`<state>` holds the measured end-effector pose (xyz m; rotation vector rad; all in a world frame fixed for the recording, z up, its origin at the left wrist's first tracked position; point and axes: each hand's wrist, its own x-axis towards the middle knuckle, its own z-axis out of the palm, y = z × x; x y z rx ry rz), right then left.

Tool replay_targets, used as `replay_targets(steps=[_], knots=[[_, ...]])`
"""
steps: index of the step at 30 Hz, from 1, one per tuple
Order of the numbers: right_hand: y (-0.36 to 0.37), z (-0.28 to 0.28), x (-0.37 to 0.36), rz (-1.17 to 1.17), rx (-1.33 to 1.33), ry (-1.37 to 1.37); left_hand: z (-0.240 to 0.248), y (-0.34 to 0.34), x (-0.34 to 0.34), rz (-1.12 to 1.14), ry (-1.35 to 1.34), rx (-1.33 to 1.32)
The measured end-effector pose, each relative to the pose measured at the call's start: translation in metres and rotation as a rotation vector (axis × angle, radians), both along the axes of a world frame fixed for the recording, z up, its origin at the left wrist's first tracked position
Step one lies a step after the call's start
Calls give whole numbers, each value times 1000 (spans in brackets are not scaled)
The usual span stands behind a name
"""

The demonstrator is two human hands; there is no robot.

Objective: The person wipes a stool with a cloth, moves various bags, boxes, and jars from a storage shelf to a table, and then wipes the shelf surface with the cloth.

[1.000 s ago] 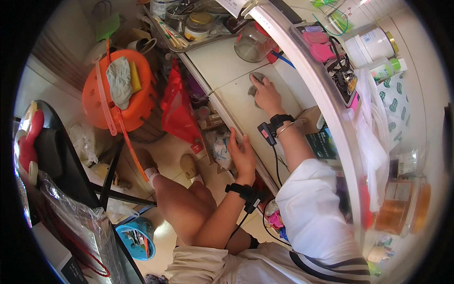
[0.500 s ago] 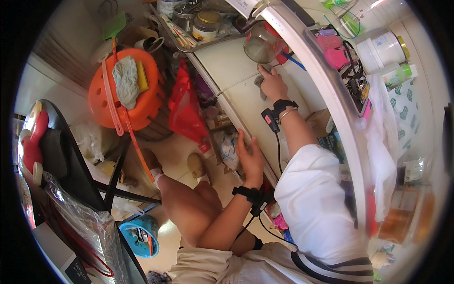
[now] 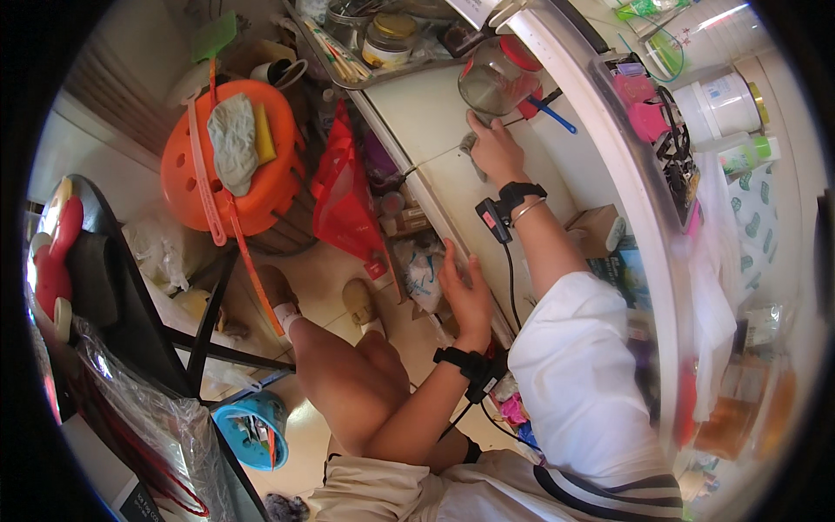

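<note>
My right hand [image 3: 498, 155] is closed on a grey cloth [image 3: 474, 157] and presses it against the white tiled shelf [image 3: 439, 178]. Just beyond the fingertips stands a clear glass jar [image 3: 489, 85] with a red lid. A tool with a blue handle [image 3: 553, 116] lies to the right of that jar. My left hand [image 3: 467, 296] is open, fingers spread, at the shelf's front edge, and holds nothing. Both wrists carry black straps with cabled boxes.
A metal tray [image 3: 370, 80] with jars stands at the far end. The upper counter's pale edge [image 3: 639, 187] curves above the shelf on the right. An orange stool [image 3: 187, 174] bears a cloth and a yellow sponge. A red bag [image 3: 339, 196] hangs by the shelf; a blue bin [image 3: 277, 413] stands left.
My right hand and the grey cloth have slid a little left across the shelf, relative to the jar. The view has shifted slightly. My left hand stays open at the edge.
</note>
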<state>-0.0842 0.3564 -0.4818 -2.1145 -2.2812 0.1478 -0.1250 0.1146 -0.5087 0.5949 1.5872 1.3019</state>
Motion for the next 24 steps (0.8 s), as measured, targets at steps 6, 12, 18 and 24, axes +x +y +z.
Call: replay_targets(steps=[6, 12, 18, 24], knots=[[0, -5, -12, -52, 36, -13, 2, 0, 1, 42, -89, -7], [-22, -10, 1, -47, 121, -25, -3, 2, -1, 42, -134, -12], [-20, -10, 2, -80, 116, -60, -3, 4, 3, 63, -99, 32], [-10, -10, -14, 21, 134, -46, 1, -2, -2, 10, -26, -9]])
